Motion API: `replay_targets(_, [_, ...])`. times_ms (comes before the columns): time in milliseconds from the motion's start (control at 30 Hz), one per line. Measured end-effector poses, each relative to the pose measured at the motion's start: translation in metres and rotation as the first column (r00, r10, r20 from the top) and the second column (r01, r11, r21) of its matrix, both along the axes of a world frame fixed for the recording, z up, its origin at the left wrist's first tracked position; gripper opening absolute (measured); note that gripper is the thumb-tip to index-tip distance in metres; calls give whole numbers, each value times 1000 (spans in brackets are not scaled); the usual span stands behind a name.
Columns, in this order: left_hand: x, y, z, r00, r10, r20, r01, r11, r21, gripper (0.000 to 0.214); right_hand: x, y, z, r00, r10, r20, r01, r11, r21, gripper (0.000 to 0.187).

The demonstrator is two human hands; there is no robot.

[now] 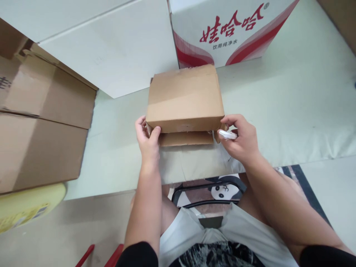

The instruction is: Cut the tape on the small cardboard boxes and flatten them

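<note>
A small brown cardboard box (185, 96) sits on the pale green tabletop, and its front flap (186, 138) hangs out low on the side facing me. My left hand (148, 136) grips the front left corner, thumb on the front edge and fingers around the side flap. At the front right corner, my right hand (241, 136) touches the box with its forefinger and thumb. That same hand is closed on a small white object (228, 134), whose kind I cannot make out. The inside of the box is hidden.
Behind the box stand a plain white carton (111, 48) and a white-and-red printed carton (228, 33). Larger brown cartons (41, 148) are stacked at left, beside a yellow container (30, 205). The table's front edge runs just above my lap.
</note>
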State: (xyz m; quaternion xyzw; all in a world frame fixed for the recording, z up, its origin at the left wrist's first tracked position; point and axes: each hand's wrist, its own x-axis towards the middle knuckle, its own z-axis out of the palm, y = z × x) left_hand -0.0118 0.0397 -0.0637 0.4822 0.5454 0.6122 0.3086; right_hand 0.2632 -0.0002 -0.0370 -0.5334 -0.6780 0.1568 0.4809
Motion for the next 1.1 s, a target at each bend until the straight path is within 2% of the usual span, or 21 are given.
replay_targets(267, [6, 1, 3, 999, 15, 42, -14, 1000, -27, 48, 1, 0, -1, 1000, 2, -4, -2, 1000, 9, 18])
replay_targets(433, [4, -3, 6, 993, 1, 122, 8, 997, -72, 53, 1, 1, 2, 999, 8, -47, -6, 999, 52, 18])
replay_targets(633, [1, -4, 5, 998, -5, 68, 11, 996, -86, 54, 2, 1, 3, 998, 9, -55, -7, 999, 35, 18])
replay_targets(867, [1, -5, 6, 990, -4, 140, 20, 994, -112, 58, 2, 1, 3, 999, 4, -50, -5, 1000, -17, 20])
replay_targets(1100, [2, -6, 8, 985, 9, 174, 12, 993, -119, 59, 2, 1, 3, 998, 2, -56, -1, 1000, 18, 19])
